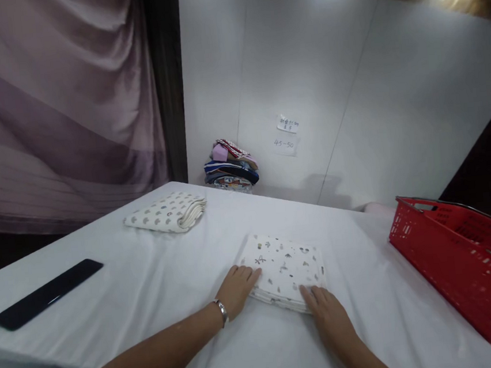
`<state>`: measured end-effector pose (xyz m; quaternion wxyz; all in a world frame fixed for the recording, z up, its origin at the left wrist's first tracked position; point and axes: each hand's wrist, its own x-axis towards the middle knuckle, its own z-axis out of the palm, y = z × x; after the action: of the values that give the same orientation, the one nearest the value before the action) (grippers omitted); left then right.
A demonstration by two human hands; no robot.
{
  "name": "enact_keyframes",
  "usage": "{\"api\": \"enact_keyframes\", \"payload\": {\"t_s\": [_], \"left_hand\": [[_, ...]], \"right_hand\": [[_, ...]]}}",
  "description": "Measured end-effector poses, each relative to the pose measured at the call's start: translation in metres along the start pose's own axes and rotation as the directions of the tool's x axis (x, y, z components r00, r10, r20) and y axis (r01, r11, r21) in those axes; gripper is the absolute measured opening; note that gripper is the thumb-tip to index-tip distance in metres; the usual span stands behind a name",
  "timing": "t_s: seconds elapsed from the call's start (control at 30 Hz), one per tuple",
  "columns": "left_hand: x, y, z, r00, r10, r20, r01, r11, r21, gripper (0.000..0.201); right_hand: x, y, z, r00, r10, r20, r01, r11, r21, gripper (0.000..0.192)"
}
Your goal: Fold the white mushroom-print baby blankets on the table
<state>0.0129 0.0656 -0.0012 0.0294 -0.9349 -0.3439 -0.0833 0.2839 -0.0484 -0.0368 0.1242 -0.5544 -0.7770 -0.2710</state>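
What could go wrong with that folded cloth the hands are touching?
The folded cloth might come unfolded if the left hand and right hand push unevenly, since both only rest on its near edges. The white table cover under it looks loose and may wrinkle or slide. The red basket sits close on the right and could get bumped.

the lower paper note on the white wall reads "45-50".

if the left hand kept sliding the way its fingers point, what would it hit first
The left hand points right and slightly away, fingertips already at the near left edge of the folded white cloth with small printed motifs. It would probably push into that cloth first; the right hand rests at its near edge.
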Motion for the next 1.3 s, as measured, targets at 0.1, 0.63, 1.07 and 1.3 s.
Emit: {"api": "enact_keyframes", "payload": {"t_s": [0.1, 0.63, 1.07, 1.3], "left_hand": [[0.002, -0.002, 0.003, 0.999, 0.033, -0.002, -0.033, 0.999, 0.008, 0.067], [-0.004, -0.013, 0.010, 0.993, 0.046, -0.105, -0.050, 0.998, -0.029, 0.067], [0.001, -0.015, 0.010, 0.993, 0.089, -0.075, -0.089, 0.996, 0.007, 0.062], [-0.004, -0.015, 0.008, 0.991, 0.075, -0.114, -0.076, 0.997, -0.005, 0.062]], "right_hand": [[0.000, 0.004, 0.000, 0.999, -0.018, 0.026, 0.017, 1.000, 0.025, 0.064], [0.000, 0.004, -0.006, 0.997, -0.003, 0.078, 0.001, 0.999, 0.033, 0.067], [0.003, 0.012, -0.006, 0.998, -0.031, 0.050, 0.029, 0.999, 0.039, 0.061], [0.001, 0.014, -0.001, 0.999, -0.045, 0.017, 0.044, 0.998, 0.046, 0.059]]}}
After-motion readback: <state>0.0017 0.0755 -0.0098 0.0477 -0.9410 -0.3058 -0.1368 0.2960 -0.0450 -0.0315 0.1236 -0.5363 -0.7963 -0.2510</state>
